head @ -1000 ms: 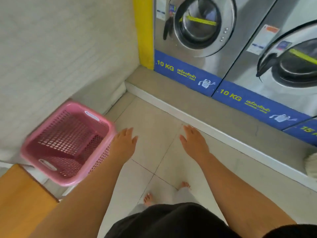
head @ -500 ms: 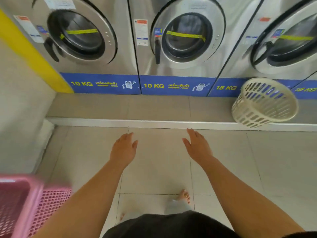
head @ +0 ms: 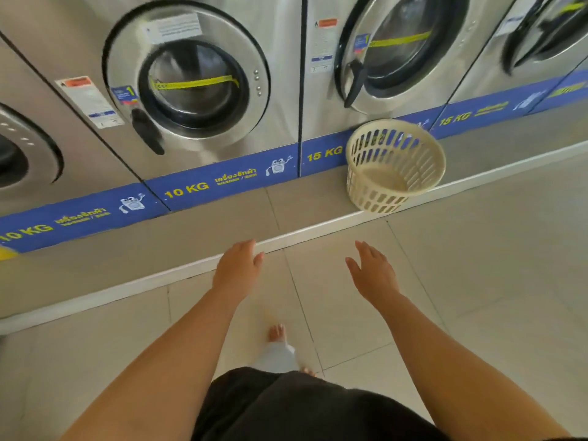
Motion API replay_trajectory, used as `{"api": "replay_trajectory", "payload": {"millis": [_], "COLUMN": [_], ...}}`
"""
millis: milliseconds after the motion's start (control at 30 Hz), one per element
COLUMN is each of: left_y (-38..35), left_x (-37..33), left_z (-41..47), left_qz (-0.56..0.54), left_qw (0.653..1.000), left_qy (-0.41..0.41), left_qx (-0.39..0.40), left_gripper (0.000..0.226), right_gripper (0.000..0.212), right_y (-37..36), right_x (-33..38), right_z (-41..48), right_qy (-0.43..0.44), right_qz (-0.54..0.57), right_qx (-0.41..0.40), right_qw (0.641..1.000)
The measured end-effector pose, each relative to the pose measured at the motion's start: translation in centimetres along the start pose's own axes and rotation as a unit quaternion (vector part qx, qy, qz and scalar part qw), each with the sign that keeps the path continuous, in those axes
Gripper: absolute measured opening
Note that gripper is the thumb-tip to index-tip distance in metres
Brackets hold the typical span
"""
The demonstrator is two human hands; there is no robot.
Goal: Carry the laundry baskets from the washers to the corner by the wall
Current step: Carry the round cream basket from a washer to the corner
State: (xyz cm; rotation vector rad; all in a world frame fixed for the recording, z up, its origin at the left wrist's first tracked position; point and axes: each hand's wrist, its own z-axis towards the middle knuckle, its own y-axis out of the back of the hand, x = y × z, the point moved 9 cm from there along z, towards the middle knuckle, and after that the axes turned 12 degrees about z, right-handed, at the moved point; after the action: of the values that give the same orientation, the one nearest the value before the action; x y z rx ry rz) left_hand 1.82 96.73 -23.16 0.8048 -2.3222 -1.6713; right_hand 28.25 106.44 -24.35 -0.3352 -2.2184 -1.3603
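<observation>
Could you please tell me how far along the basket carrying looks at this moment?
Done: nothing can be confirmed, as the corner is out of view. In hand: nothing; the left hand and right hand are open and empty. Left: the cream basket sits on the ledge before the 15 KG washer.

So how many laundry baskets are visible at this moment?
1. A round cream basket sits on the raised ledge before the 15 KG washer, ahead of the right hand. Others may lie outside the frame.

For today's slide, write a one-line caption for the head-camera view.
Both empty hands, left hand and right hand, reach toward a cream laundry basket on the ledge below the washers.
</observation>
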Motion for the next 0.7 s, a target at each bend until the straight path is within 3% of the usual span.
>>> {"api": "replay_trajectory", "payload": {"millis": [433,700], "left_y": [1.6,1.2], "left_x": [-16.8,-24.8], "left_z": [20.5,28.5], "left_qz": [0.0,0.022], "left_qw": [0.995,0.991], "left_qy": [-0.092,-0.098], "left_qx": [0.048,0.087], "left_gripper": [0.05,0.051], "right_gripper": [0.053,0.051], "right_y": [11.1,15.6], "right_x": [-6.7,-12.2], "right_z": [16.0,23.6], "right_qy": [-0.102,-0.162], "right_qz": [0.066,0.11], "right_qx": [-0.092,-0.11], "right_qw": [0.988,0.974]}}
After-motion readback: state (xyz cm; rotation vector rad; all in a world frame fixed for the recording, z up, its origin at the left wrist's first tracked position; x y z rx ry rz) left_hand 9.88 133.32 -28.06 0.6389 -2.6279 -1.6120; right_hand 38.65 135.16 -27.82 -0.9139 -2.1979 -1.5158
